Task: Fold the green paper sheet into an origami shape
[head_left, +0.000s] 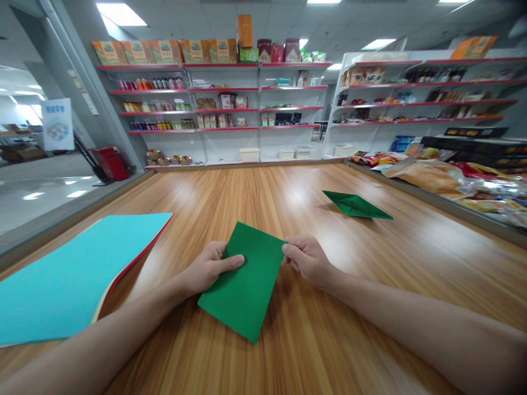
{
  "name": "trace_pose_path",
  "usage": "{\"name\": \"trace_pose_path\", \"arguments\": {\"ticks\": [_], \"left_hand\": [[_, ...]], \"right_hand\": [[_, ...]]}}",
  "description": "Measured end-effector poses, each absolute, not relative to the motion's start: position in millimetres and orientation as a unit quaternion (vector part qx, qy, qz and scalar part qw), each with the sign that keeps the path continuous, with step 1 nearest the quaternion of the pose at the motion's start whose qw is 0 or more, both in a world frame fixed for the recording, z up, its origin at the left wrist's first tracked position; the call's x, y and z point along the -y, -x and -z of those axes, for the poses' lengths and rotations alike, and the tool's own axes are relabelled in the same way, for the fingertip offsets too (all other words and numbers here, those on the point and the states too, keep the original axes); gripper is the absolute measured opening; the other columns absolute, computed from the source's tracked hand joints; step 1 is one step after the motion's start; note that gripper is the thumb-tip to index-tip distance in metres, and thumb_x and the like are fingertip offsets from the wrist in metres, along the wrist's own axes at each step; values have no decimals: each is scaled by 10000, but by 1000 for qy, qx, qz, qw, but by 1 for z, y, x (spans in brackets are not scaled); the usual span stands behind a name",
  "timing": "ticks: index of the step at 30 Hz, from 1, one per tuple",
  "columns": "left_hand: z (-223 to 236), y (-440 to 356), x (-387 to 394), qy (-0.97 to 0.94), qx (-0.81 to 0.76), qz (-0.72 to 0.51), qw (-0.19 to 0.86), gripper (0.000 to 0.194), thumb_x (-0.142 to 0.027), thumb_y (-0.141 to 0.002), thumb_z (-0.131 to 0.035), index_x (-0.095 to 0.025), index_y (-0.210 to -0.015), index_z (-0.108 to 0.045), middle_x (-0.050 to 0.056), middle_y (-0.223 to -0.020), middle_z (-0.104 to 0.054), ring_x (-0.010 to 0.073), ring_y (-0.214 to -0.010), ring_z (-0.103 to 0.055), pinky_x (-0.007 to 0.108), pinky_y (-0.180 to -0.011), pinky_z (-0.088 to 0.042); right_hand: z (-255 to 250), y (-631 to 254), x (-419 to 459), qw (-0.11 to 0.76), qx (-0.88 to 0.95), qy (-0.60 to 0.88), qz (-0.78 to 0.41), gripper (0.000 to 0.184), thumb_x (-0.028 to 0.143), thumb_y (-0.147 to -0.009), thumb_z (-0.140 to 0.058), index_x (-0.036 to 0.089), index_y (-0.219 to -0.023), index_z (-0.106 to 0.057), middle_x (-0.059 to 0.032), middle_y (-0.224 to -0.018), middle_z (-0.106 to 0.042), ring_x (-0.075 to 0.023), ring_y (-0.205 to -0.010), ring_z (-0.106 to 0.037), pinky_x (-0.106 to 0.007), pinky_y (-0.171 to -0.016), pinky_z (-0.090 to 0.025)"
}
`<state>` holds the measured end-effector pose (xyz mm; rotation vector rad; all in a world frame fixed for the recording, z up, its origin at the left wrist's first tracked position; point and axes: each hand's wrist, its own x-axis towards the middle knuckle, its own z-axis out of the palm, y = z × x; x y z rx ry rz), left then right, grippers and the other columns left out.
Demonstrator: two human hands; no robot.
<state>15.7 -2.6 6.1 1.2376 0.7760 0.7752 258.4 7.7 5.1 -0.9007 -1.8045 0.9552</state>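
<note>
A green sheet of paper [251, 280], four-cornered and apparently folded, is held tilted above the wooden table. My left hand [212, 266] grips its left edge, thumb flat on top and the other fingers hidden beneath. At the upper right corner, my right hand [307, 258] pinches the paper between thumb and fingers. Farther off to the right lies a folded green paper boat [357, 206], resting on the table apart from both hands.
A stack of coloured paper [82, 269], light blue on top with red and yellow edges below, lies left on the wooden table [197, 192]. Packaged goods [436, 175] are heaped beyond the raised right edge. Stocked shelves [222, 99] stand behind the table.
</note>
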Motion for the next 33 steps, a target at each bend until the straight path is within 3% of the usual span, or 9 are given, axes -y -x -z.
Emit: {"name": "trace_pose_path", "arguments": {"ticks": [14, 26, 33], "left_hand": [[-8, -18, 7, -547, -347, -355, 674, 334, -384, -737, -752, -89, -876, -685, 93, -780, -720, 187, -653, -660, 262, -585, -517], [-7, -12, 4, -588, -333, -294, 676, 323, -368, -717, -767, -84, -861, -713, 112, -809, -733, 203, -675, -674, 270, -601, -524], [-6, -14, 3, -595, -349, -290, 663, 356, -439, -789, -696, -84, -819, -713, 102, -762, -723, 168, -620, -650, 236, -561, -499]], "right_hand": [[-4, -258, -9, 415, 690, 338, -487, 336, 397, -802, -507, 149, -577, -539, 29, -449, -449, -78, -402, -389, -211, -394, -240], [-9, -258, -5, 407, 738, 354, -405, 433, 414, -895, -407, 168, -548, -489, 27, -427, -438, -85, -398, -395, -227, -424, -286], [-13, -256, -4, 396, 770, 349, -359, 452, 385, -906, -398, 179, -506, -433, 25, -429, -428, -86, -423, -402, -229, -460, -317]]}}
